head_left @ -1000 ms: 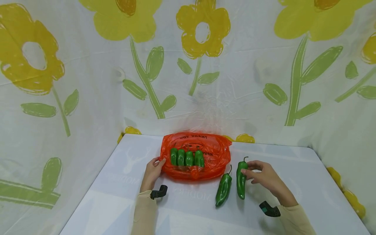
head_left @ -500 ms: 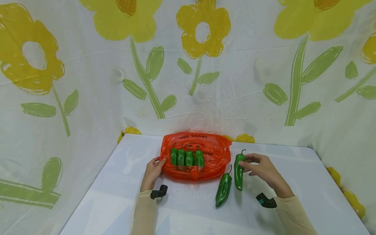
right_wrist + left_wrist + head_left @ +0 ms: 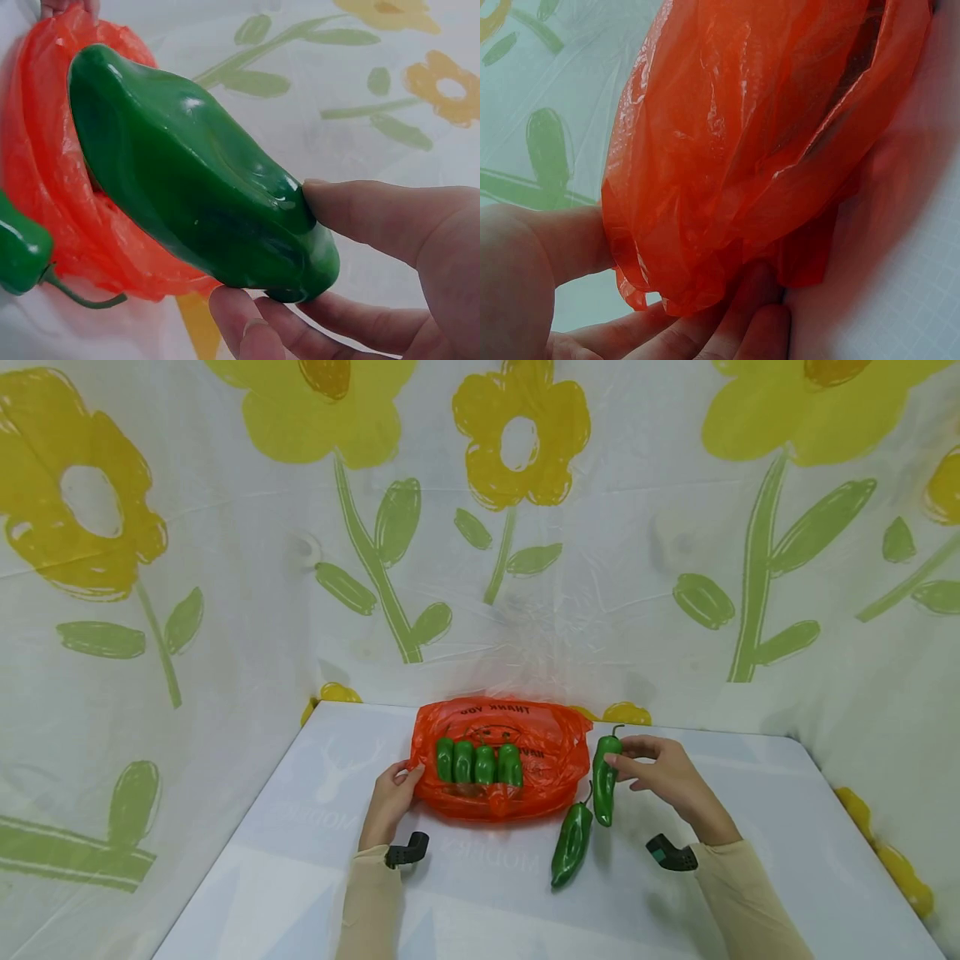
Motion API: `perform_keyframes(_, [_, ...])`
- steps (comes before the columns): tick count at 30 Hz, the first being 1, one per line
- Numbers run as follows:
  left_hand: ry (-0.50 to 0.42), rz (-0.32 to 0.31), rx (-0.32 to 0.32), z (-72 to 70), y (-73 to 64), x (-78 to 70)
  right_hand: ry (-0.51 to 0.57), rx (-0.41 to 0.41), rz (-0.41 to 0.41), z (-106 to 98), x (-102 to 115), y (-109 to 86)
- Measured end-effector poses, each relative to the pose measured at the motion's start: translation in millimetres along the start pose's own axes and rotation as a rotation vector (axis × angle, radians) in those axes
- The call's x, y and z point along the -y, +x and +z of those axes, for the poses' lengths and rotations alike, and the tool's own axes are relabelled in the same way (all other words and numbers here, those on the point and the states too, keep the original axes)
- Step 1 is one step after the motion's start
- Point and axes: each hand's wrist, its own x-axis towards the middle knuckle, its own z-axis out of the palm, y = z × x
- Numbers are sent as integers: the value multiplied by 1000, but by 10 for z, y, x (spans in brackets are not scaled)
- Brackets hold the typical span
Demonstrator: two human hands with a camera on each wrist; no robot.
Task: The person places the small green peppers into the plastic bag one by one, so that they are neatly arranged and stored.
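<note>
A red plastic bag [image 3: 555, 777] printed with "THANK YOU" lies open at the back middle of the table, several green peppers [image 3: 485, 765] side by side in its mouth. At its left edge my left hand [image 3: 392, 797] pinches the plastic between thumb and fingers; the left wrist view shows the bunched bag edge [image 3: 682, 247] there. To the right of the bag, my right hand [image 3: 663, 772] pinches a green pepper [image 3: 605, 781] near its stem end, its tip pointing down. In the right wrist view this pepper [image 3: 187, 165] overlaps the bag.
Another green pepper [image 3: 572, 846] lies on the white table [image 3: 480, 918] just in front of the bag's right corner, close below the held one. Behind the table hangs a white curtain [image 3: 600, 610] with yellow flowers.
My right hand has moved forward and slightly left with the pepper, bringing it closer to the bag's right side. The left hand, bag and other peppers have kept their places.
</note>
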Motion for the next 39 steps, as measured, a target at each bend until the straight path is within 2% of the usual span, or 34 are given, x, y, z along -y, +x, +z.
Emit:
perform_keyframes(16, [-2,14,0,-13,30,-24,-20,-21,-43,35,191,222])
perform_keyframes(32, [8,22,-12,-4,1,3,-6,-50,-109,138,303,384])
perform_keyframes(39, [9,16,-6,-9,-5,5,-30,-62,-73,205,349,479])
